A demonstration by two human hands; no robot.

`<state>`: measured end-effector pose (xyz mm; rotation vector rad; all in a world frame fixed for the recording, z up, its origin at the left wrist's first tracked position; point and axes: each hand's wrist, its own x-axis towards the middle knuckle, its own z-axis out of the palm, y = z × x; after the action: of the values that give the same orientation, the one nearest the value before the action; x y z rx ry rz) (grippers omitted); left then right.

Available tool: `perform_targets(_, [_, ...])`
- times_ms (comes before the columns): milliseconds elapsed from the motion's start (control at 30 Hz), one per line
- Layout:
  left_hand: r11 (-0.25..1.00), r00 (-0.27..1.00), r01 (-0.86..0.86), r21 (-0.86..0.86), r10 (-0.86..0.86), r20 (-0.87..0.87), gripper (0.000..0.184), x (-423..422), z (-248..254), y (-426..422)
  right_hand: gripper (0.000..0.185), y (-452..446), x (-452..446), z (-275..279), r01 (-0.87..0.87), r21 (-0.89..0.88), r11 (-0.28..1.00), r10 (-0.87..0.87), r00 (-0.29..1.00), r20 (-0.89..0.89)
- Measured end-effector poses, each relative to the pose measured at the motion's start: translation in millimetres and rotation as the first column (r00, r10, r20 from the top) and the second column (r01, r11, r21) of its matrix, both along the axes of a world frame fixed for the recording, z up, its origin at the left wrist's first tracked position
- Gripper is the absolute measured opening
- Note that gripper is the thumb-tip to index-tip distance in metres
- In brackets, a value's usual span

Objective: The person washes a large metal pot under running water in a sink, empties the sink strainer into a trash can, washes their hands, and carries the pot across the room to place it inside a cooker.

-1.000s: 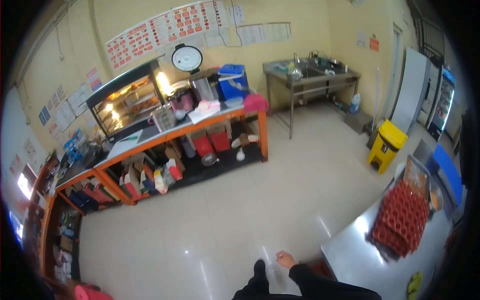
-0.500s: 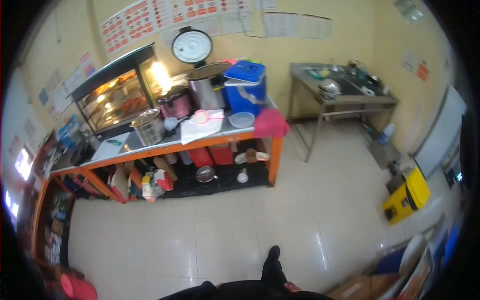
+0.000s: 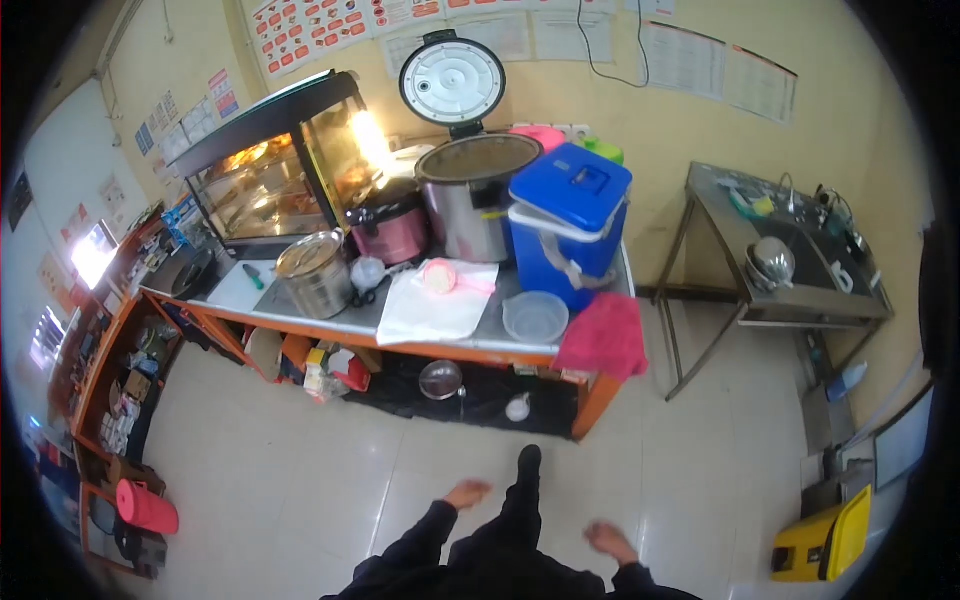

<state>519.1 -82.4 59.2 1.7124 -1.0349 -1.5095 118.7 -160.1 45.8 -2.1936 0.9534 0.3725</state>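
Observation:
My left hand (image 3: 467,494) hangs over the floor in front of the table, holding nothing; its fingers are loosely stretched and a little blurred. Lower and to the right, my right hand (image 3: 610,541) also holds nothing, its fingers loosely bent and apart. Neither touches anything. On the table (image 3: 540,350) stand an uncovered large rice cooker (image 3: 465,205), a blue cooler box (image 3: 570,225), a pink cooker (image 3: 388,228) and a steel pot (image 3: 315,275). A pink-handled scoop (image 3: 440,277) lies on a white cloth (image 3: 415,315), beside a clear plastic bowl (image 3: 535,317).
A lit glass food warmer (image 3: 265,180) stands at the table's left. A red cloth (image 3: 603,338) hangs over the right corner. Farther right are a steel sink (image 3: 800,312) and a yellow bin (image 3: 820,535). A red container (image 3: 148,507) stands lower left. My shoe (image 3: 529,462) is stepping on tiles.
I have moved closer to the table, which now looks larger. Both my hands have come forward into view; before, only a bit of the right showed clearly at the bottom edge.

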Motion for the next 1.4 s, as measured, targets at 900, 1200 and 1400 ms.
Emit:
perform_targets(900, [0.3, 0.595, -0.69, -0.659, 0.753, -0.28, 0.047, -29, 267, -526, 0.07, -504, 249, 395, 0.422, -0.707, 0.567, 0.216, 0.752, 0.622])
perform_targets(1200, [0.264, 0.567, -0.821, -0.506, 0.484, -0.667, 0.064, -12, 259, -509, 0.073, -511, 241, 389, 0.059, -0.818, 0.572, 0.37, 0.872, 0.321])
perform_targets(1400, [0.359, 0.609, -0.793, -0.492, 0.436, -0.663, 0.063, 20, 262, -488, 0.045, -516, 231, 402, 0.072, -0.663, 0.745, 0.308, 0.845, 0.437])
